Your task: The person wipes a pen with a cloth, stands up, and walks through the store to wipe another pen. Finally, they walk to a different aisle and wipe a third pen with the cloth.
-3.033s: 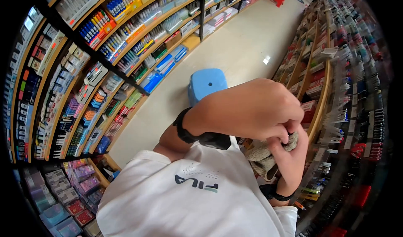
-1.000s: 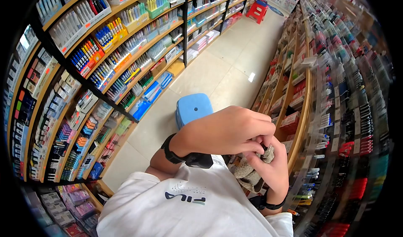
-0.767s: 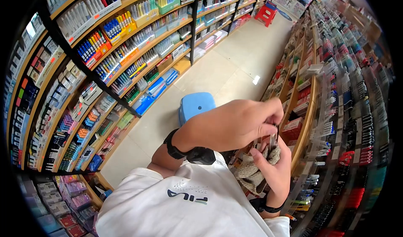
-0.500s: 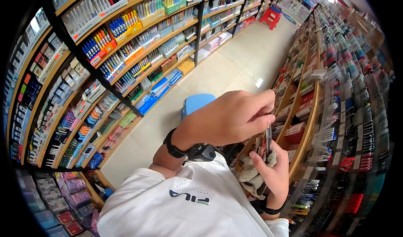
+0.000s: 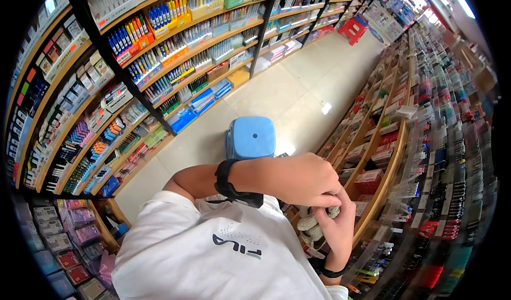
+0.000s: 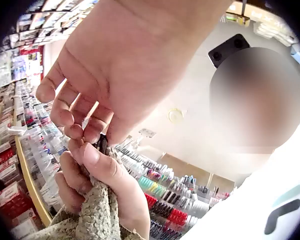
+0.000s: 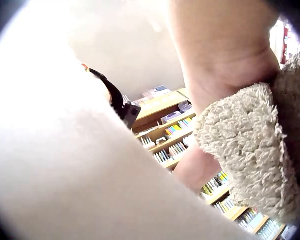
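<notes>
My left hand (image 5: 301, 178) reaches across from the left in the head view, its fingertips right at my right hand (image 5: 340, 226). In the left wrist view, the thumb and fingers of the left hand pinch the dark end of a slender pen (image 6: 103, 142); the rest of it is hidden in the cloth. My right hand grips a fuzzy beige-grey cloth (image 5: 310, 228), bunched around the pen, with the right thumb pressed on top. Folds of the cloth (image 7: 245, 145) hang below that hand and fill the right side of the right wrist view.
A blue stool (image 5: 253, 138) stands on the floor ahead. Shelves of pens and markers (image 5: 175, 60) line the left. On the right, a long wooden-edged rack (image 5: 391, 185) of stationery runs close beside the hands. A red stool (image 5: 353, 30) stands far down the aisle.
The left hand rose, drawing the pen partly up out of the cloth, then came back down against the right hand. The right hand kept hold of the cloth throughout.
</notes>
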Action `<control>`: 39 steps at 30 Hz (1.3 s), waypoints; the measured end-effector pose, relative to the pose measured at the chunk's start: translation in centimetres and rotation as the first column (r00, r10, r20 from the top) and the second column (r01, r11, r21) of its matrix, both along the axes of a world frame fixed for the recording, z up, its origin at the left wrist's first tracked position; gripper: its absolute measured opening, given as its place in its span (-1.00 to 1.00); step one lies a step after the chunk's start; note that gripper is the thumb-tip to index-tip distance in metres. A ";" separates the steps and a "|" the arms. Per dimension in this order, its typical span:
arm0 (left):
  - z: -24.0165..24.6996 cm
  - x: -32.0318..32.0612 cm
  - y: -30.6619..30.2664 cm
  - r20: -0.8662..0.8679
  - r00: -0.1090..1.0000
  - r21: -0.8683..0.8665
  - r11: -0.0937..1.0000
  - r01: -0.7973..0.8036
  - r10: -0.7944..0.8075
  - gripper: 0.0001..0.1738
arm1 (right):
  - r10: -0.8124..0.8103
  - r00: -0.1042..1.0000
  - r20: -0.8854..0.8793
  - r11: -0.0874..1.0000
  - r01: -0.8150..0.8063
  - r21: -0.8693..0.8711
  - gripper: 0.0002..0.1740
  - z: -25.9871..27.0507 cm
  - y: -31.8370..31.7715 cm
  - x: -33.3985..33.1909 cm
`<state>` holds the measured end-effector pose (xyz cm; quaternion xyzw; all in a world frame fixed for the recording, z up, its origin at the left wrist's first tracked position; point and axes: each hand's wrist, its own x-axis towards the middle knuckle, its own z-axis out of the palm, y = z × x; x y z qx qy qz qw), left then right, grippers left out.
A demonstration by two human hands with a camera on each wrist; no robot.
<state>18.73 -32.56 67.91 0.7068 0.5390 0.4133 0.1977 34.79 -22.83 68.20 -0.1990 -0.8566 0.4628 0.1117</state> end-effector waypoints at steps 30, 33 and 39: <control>-6.4 -4.1 -6.6 0.325 0.844 -0.225 0.902 -0.369 0.427 -0.77 | 0.321 0.938 -0.129 0.623 -0.312 -0.717 -0.54 -6.4 1.1 -5.7; -6.2 -4.2 -7.4 0.308 0.816 -0.226 0.870 -0.437 0.490 -0.79 | 0.377 0.918 -0.119 0.626 -0.348 -0.698 -0.57 -7.2 1.4 -6.9; -5.3 -3.7 -8.7 0.303 0.728 -0.133 0.784 -0.607 0.615 -0.85 | 0.430 0.900 -0.075 0.660 -0.370 -0.654 -0.68 -7.1 1.5 -8.6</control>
